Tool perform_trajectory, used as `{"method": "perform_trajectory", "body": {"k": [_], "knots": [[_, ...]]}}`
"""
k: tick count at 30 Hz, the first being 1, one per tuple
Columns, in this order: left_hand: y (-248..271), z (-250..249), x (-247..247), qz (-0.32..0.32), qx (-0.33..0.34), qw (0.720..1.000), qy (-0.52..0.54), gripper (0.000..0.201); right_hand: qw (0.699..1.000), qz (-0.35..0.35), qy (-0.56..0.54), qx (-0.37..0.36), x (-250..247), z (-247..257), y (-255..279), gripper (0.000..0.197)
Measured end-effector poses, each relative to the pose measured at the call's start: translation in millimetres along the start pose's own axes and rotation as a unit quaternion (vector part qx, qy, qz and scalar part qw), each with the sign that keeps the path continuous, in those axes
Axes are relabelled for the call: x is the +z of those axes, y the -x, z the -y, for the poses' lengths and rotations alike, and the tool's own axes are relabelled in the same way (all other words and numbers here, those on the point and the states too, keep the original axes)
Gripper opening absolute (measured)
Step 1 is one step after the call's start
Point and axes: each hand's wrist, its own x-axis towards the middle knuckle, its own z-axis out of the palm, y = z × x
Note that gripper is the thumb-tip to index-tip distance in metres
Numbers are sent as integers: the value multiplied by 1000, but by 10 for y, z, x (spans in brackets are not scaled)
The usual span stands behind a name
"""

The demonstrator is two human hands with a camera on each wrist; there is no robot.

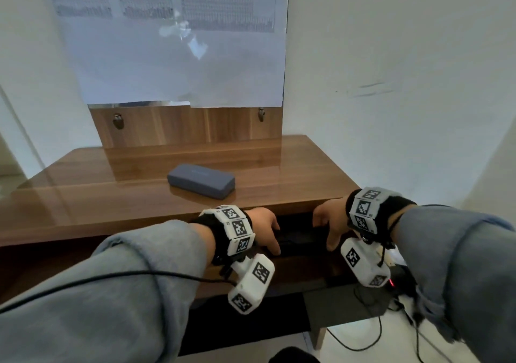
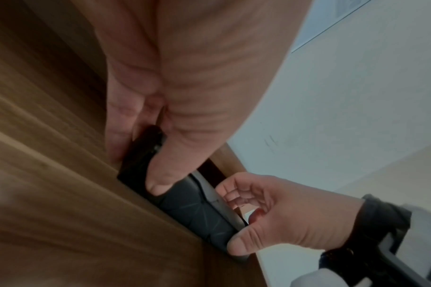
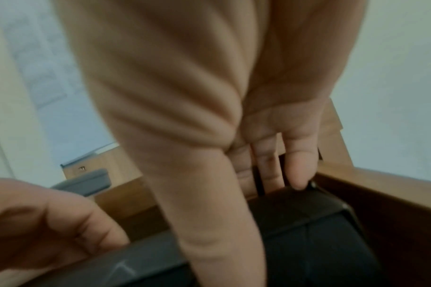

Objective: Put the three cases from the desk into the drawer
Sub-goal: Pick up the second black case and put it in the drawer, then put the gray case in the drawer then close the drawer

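Note:
A grey case (image 1: 201,184) lies flat on the middle of the wooden desk (image 1: 83,195); it also shows at the left of the right wrist view, as the grey case (image 3: 86,182). Below the desk's front edge the drawer (image 1: 307,274) stands open. Both hands are down inside it on a black case (image 1: 296,241). My left hand (image 1: 265,228) pinches the left end of the black case (image 2: 192,209) between thumb and fingers. My right hand (image 1: 329,223) grips its right end (image 3: 307,223) with the fingers curled over the far edge. The drawer's floor is hidden.
The drawer's wooden side wall (image 3: 381,194) runs close to my right fingers. A papered mirror (image 1: 178,55) stands at the back of the desk. Cables (image 1: 363,343) and a dark device with a red light (image 1: 396,281) lie on the floor at the right.

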Motion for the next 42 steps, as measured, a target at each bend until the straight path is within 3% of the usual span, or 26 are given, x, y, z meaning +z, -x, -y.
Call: {"method": "perform_trajectory", "body": {"k": [10, 18, 21, 23, 25, 29, 34, 38, 42], "knots": [[-377, 137, 228, 33, -30, 999, -4, 60, 996, 73, 49, -10, -2, 30, -411, 62], [-454, 120, 244, 25, -31, 999, 12, 53, 998, 49, 17, -20, 22, 22, -468, 67], [-412, 117, 193, 29, -23, 999, 19, 51, 996, 52, -72, -30, -27, 66, -442, 51], [-342, 144, 127, 36, -17, 999, 21, 41, 988, 50, -138, -42, -115, 147, -415, 29], [-247, 219, 36, 37, -12, 999, 34, 44, 979, 41, -187, -62, -245, 273, -387, 5], [-2, 430, -227, 29, -17, 993, 111, 34, 953, -56, -279, -102, -513, 601, -393, 17], [267, 802, -617, -56, -45, 989, 127, 9, 921, -237, -285, -118, -701, 1071, -540, 23], [366, 1110, -826, -158, -87, 977, 110, 15, 941, -227, -237, -89, -736, 1358, -684, 72], [348, 1329, -858, -241, -146, 956, 87, 18, 957, -202, -195, -77, -762, 1536, -716, 66]]}}
